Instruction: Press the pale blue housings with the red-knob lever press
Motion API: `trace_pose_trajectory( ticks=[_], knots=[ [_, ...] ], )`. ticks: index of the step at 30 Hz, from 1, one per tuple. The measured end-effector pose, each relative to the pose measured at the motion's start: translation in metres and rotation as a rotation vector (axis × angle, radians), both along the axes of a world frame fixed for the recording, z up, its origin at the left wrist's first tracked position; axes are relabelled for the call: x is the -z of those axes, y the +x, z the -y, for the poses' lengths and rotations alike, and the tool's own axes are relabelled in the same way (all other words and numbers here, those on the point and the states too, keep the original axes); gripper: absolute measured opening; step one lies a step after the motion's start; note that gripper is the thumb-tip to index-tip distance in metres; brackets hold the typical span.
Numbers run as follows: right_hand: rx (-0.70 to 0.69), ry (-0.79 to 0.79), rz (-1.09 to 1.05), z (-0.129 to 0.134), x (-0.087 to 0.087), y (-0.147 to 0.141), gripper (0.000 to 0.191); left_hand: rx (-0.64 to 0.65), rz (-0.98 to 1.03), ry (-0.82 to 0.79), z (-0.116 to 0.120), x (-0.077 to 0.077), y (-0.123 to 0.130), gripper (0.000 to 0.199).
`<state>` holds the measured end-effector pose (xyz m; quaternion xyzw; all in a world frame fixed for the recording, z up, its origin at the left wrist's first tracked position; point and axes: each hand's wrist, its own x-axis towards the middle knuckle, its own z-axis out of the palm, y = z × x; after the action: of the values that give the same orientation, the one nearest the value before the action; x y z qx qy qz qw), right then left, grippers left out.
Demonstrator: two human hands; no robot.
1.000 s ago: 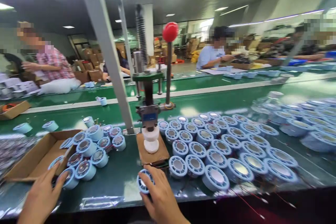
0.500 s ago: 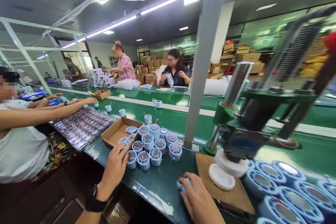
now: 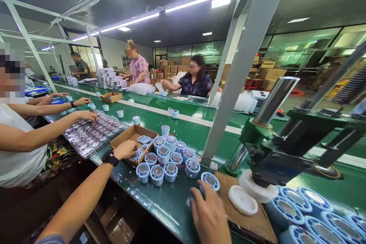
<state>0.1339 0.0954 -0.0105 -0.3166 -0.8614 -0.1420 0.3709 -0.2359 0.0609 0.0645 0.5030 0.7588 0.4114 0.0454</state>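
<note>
My left hand (image 3: pixel 126 149), with a dark watch on its wrist, reaches into the near side of a cardboard box (image 3: pixel 120 143) holding light blue rings (image 3: pixel 144 140). Its fingertips point down at the rings, and what they may hold is hidden. My right hand (image 3: pixel 208 206) is spread above the green table, just short of a blue round part (image 3: pixel 210 181) with a grey centre. Between my hands stands a group of similar blue parts (image 3: pixel 163 154) with thin red wires.
A green press (image 3: pixel 274 152) stands at the right over a white round fixture (image 3: pixel 242 200) on cardboard (image 3: pixel 257 221). Larger-looking blue parts (image 3: pixel 324 230) crowd the right corner. A grey post (image 3: pixel 243 68) rises behind. A co-worker's hand (image 3: pixel 87 116) is over wrapped parts (image 3: pixel 94 133) at left.
My left hand has moved from beside the blue parts into the box. My right hand has opened off the blue part, which now rests by the cardboard. The view has shifted slightly.
</note>
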Motion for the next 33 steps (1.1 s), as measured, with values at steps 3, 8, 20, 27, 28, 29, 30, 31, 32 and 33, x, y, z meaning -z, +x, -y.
trace_pose_trajectory(
  ticks=[3,8,20,27,28,29,30,31,32,33],
  knots=[
    [-0.061,-0.19,0.113,0.021,-0.002,-0.053,0.047,0.043,-0.076,-0.138,0.002,-0.005,0.002,0.028],
    [0.042,-0.458,0.276,0.043,-0.005,-0.107,0.067,-0.063,-0.152,-0.121,0.024,-0.025,0.005,0.012],
    [-0.029,-0.526,0.03,0.044,0.006,-0.1,0.061,0.061,0.238,0.005,0.056,-0.02,0.074,0.045],
    [-0.064,-0.414,-0.288,0.025,-0.008,-0.097,0.048,0.276,0.395,-0.026,0.035,-0.009,0.109,0.035],
    [-0.072,-0.424,-0.298,0.017,-0.017,-0.099,0.049,0.275,0.402,-0.02,0.031,-0.008,0.109,0.035],
    [-0.08,-0.443,-0.291,0.009,-0.026,-0.103,0.05,0.275,0.408,-0.014,0.028,-0.008,0.108,0.035],
    [-0.09,-0.464,-0.276,0.001,-0.034,-0.107,0.054,0.276,0.413,-0.007,0.025,-0.008,0.108,0.035],
    [-0.101,-0.481,-0.263,-0.006,-0.042,-0.113,0.058,0.28,0.417,0.001,0.023,-0.009,0.108,0.036],
    [-0.113,-0.489,-0.259,-0.013,-0.048,-0.118,0.061,0.285,0.421,0.01,0.021,-0.011,0.108,0.036],
    [-0.12,-0.491,-0.261,-0.018,-0.052,-0.123,0.063,0.29,0.424,0.02,0.019,-0.012,0.11,0.036]
  ],
)
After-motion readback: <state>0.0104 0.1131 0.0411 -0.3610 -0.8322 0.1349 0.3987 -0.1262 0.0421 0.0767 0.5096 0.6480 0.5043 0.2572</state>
